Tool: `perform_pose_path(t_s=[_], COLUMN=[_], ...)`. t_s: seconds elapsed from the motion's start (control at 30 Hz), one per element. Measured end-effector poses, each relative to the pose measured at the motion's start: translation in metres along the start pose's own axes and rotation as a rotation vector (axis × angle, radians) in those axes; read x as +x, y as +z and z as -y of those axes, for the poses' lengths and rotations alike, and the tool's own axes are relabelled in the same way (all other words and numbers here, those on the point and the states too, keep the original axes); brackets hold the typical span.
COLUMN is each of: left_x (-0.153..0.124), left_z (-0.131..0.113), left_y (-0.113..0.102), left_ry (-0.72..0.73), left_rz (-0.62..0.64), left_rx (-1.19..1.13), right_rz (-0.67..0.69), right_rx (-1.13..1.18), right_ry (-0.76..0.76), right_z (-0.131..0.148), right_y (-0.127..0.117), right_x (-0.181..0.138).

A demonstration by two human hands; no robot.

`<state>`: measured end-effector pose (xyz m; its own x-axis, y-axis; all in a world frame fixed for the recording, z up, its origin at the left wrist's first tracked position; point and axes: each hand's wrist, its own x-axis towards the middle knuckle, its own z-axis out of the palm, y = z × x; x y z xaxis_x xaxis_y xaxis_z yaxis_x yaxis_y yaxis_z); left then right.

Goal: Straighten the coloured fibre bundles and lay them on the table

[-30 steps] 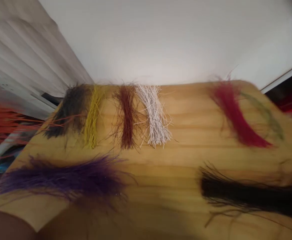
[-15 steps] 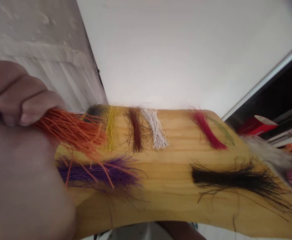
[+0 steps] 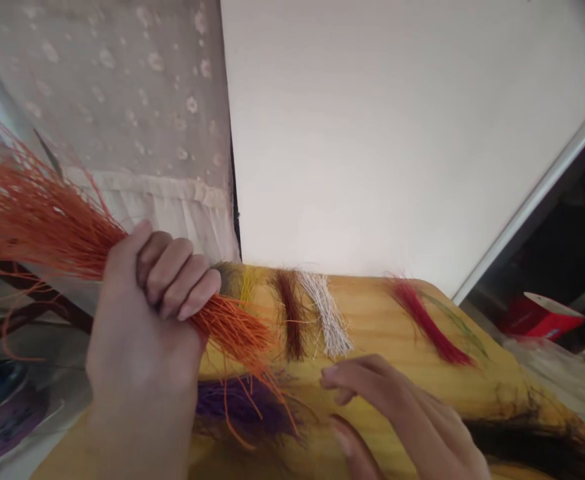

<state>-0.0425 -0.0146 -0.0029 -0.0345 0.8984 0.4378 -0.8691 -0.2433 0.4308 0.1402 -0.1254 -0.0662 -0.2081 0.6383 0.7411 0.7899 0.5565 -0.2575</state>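
My left hand (image 3: 147,313) is shut around the middle of a bundle of orange dyed fibres (image 3: 57,213), whose ends spread out on both sides of my fist and reach over the left end of a pine board (image 3: 372,313). My right hand (image 3: 387,413) hovers over the board with its fingers apart, holding nothing. Nearest to it lie a white tuft (image 3: 327,317) and a rust-brown tuft (image 3: 288,313). Crimson (image 3: 429,323), purple (image 3: 242,407) and black (image 3: 532,447) tufts also lie there. The orange fibres partly hide a yellow tuft (image 3: 247,283).
A white wall (image 3: 372,133) rises behind the board, with a spotted lace curtain (image 3: 122,113) at the left. A red box (image 3: 539,317) sits at the right. A blue and purple plate (image 3: 7,413) and dark wooden bars (image 3: 32,300) lie at the lower left.
The view has tilted, so the board sits lower. My left hand has risen with the orange bundle, now gripped more upright. My right hand has come in over the board.
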Motion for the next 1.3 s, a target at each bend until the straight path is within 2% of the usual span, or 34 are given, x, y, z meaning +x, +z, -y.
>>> perform_pose_path(t_s=[0.03,0.1,0.27,0.43,0.67,0.77,0.9,0.97,1.03,1.1,1.13,1.2,1.23,1.3], left_x=[0.001,0.004,0.008,0.013,0.020,0.021,0.023,0.026,0.029,0.033,0.035,0.040,0.042,0.047], left_z=[-0.001,-0.005,-0.016,-0.027,-0.037,-0.035,-0.033,-0.033,-0.035,-0.036,-0.035,-0.031,-0.028,-0.021], left_y=[-0.001,-0.002,-0.006,-0.015,-0.025,-0.027,-0.027,-0.028,-0.031,-0.033,-0.034,-0.034,-0.033,-0.033], left_ry=[0.026,0.064,0.140,0.229,0.344,0.372,0.389,0.437,0.475,0.461,0.428,0.328,0.272,0.173], left_rz=[0.005,-0.004,-0.126,-0.168,-0.307,-0.310,-0.333,-0.354,-0.363,-0.354,-0.344,-0.317,-0.306,-0.294], left_rx=[0.008,0.018,-0.042,-0.085,-0.123,-0.187,-0.201,-0.184,-0.164,-0.156,-0.160,-0.176,-0.185,-0.201], right_rz=[-0.075,-0.121,-0.034,0.042,-0.050,-0.126,-0.157,-0.247,-0.378,-0.611,-0.731,-0.951,-1.011,-1.029], right_rx=[-0.017,-0.058,0.111,0.213,0.278,0.264,0.290,0.254,0.222,0.258,0.302,0.372,0.394,0.420], right_ry=[-0.039,-0.065,-0.072,-0.081,-0.199,-0.192,-0.012,0.104,0.294,0.489,0.535,0.561,0.550,0.523], right_z=[0.003,0.008,0.006,-0.001,-0.003,-0.009,-0.033,-0.054,-0.074,-0.085,-0.086,-0.080,-0.075,-0.067], right_y=[0.004,0.015,0.040,0.050,0.065,0.065,0.042,0.024,0.008,-0.002,-0.006,-0.011,-0.013,-0.017], right_x=[0.011,0.026,0.041,0.049,0.066,0.073,0.073,0.071,0.070,0.072,0.073,0.076,0.077,0.076])
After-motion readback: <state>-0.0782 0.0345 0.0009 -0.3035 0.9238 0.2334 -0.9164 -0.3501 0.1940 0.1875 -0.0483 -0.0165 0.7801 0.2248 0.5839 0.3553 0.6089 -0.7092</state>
